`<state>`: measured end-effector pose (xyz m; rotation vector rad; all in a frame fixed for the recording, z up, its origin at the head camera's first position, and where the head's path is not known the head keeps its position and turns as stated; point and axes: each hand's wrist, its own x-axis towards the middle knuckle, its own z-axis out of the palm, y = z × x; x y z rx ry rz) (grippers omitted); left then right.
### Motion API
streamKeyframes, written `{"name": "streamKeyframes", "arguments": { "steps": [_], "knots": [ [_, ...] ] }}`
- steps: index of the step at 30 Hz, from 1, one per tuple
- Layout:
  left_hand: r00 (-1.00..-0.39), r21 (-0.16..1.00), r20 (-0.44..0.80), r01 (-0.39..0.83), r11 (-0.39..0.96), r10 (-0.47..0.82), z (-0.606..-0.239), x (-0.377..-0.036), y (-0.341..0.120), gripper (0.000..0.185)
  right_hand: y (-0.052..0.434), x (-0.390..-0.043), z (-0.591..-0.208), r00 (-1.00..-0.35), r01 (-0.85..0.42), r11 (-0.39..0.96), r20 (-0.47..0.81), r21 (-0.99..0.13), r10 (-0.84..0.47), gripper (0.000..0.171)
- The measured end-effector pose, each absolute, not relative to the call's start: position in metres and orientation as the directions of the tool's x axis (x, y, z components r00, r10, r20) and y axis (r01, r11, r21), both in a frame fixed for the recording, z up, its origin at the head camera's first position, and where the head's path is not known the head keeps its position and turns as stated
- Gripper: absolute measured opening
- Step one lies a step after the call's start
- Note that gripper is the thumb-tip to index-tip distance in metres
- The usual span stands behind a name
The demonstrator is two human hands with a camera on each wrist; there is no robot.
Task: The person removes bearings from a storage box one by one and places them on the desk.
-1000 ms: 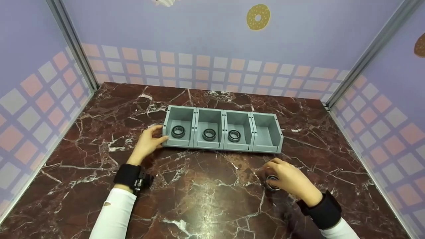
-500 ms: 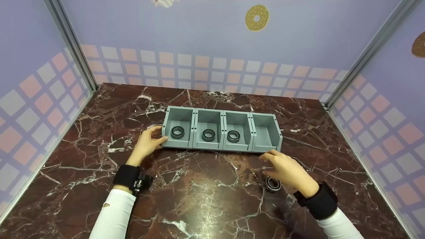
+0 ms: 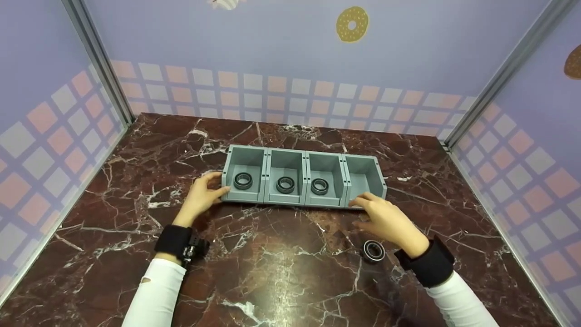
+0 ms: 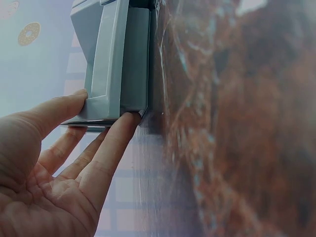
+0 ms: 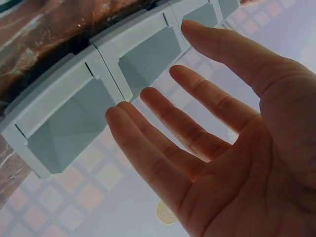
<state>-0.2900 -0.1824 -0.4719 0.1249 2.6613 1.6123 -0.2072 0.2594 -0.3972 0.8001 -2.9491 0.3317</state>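
Note:
Four joined grey open-front storage bins stand in a row on the table. The left three each have a black-and-silver ball bearing on the floor: left bearing, middle bearing, third bearing. My left hand holds the left end of the row; in the left wrist view its thumb is on the rim and its fingers lie against the outer side of the bin. My right hand hovers at the front of the rightmost bin, fingers spread and holding nothing. Another bearing lies on the table below it.
The dark red marbled table extends around the bins. Behind it and on both sides rise lilac panels with checked borders, joined by metal corner posts.
My right hand has left the loose bearing and moved up and slightly left, to the rightmost bin's front edge. The bearing stays on the table. My left hand has kept its place.

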Motion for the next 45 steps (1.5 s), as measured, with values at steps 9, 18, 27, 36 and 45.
{"name": "streamKeyframes", "arguments": {
  "steps": [9,18,27,36,45],
  "knots": [
    [-0.996,0.881,0.001,0.044,0.471,0.090,-0.471,-0.289,-0.182,0.059,0.253,-0.223,-0.387,-0.854,-0.520,0.832,0.152,-0.194,-0.498,0.040],
    [-0.996,0.880,0.005,0.045,0.473,0.086,-0.471,-0.289,-0.182,0.059,0.246,-0.239,-0.380,-0.863,-0.506,0.836,0.129,-0.214,-0.489,0.039],
    [-0.996,0.882,0.016,0.054,0.469,0.085,-0.471,-0.288,-0.183,0.059,0.241,-0.252,-0.378,-0.848,-0.529,0.820,0.135,-0.218,-0.512,0.036],
    [-0.995,0.880,0.007,0.051,0.472,0.095,-0.470,-0.288,-0.183,0.060,0.234,-0.266,-0.374,-0.849,-0.526,0.807,0.111,-0.268,-0.516,0.041],
    [-0.996,0.880,0.001,0.043,0.473,0.089,-0.471,-0.289,-0.183,0.059,0.228,-0.284,-0.374,-0.859,-0.506,0.810,0.090,-0.296,-0.504,0.041]
  ]
}}
